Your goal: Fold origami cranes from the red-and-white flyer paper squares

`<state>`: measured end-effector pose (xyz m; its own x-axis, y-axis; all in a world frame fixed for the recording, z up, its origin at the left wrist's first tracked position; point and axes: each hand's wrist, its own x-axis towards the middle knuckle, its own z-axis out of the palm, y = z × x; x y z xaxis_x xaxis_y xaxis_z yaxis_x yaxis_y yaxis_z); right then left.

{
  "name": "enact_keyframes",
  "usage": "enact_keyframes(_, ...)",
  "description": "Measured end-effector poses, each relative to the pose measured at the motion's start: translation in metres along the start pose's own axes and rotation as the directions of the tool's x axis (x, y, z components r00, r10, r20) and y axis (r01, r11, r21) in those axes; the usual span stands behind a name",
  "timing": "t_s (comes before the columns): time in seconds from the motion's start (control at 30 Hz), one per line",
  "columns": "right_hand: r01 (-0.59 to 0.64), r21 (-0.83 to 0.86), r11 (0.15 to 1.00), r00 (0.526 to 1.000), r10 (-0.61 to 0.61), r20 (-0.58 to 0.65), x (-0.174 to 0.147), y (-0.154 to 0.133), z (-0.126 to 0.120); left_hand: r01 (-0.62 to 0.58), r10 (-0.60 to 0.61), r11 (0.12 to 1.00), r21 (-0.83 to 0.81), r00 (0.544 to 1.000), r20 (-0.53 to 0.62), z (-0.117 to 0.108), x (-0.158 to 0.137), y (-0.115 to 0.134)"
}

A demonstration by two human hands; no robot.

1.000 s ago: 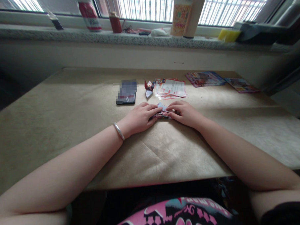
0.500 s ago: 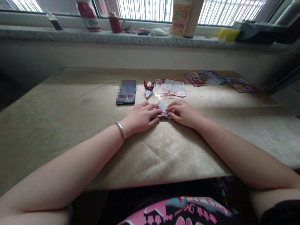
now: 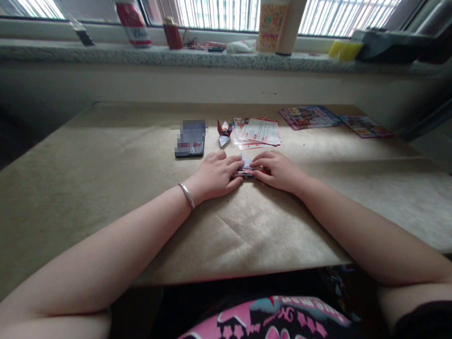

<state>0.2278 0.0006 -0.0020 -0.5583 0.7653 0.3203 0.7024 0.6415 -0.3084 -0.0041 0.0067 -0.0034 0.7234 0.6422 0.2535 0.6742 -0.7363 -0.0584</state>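
Note:
A small piece of folded paper (image 3: 247,162), pale blue on top with a patterned, reddish near edge, lies on the table between my hands. My left hand (image 3: 218,174) grips its left side, the fingers on top and the thumb along the near edge. On the opposite side, my right hand (image 3: 277,169) pinches it between fingers and thumb. Much of the paper is hidden under my fingers. Just beyond it stands a folded paper figure (image 3: 224,133) with a dark red pointed tip. Beside that figure lies a stack of printed sheets (image 3: 260,131).
A phone (image 3: 190,138) with a blurred screen lies left of the paper figure. Colourful printed papers (image 3: 309,117) rest at the table's (image 3: 99,175) far right. Along the windowsill (image 3: 206,60) stand a red can (image 3: 133,24), a patterned cup (image 3: 271,25) and a yellow object (image 3: 345,50).
My left hand has shifted slightly to the right along the folded paper. More of the paper's red edge shows near my right hand, which has barely moved.

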Motion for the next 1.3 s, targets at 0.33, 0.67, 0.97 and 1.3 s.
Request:
enact_keyframes(0.33, 0.012, -0.086, 0.996, 0.998, -0.007, 0.057, 0.0, -0.006, -0.003, 0.003, -0.003, 1.0, -0.021, 1.0, 0.001, -0.001, -0.001, -0.001)
enact_keyframes(0.67, -0.026, -0.192, 0.981, 0.988, 0.054, 0.144, 0.009, -0.012, 0.001, 0.015, -0.015, 0.998, -0.067, 1.0, -0.005, -0.004, 0.0, -0.001)
enact_keyframes(0.97, 0.008, -0.221, 0.975, 0.986, 0.029, 0.163, 0.013, -0.009, 0.002, 0.03, -0.033, 0.994, -0.102, 0.999, -0.03, -0.003, -0.001, -0.003)
enact_keyframes(1.3, 0.047, -0.219, 0.975, 0.988, -0.013, 0.154, 0.007, -0.011, -0.001, 0.005, -0.008, 0.992, -0.123, 1.0, -0.029, -0.003, -0.003, -0.007)
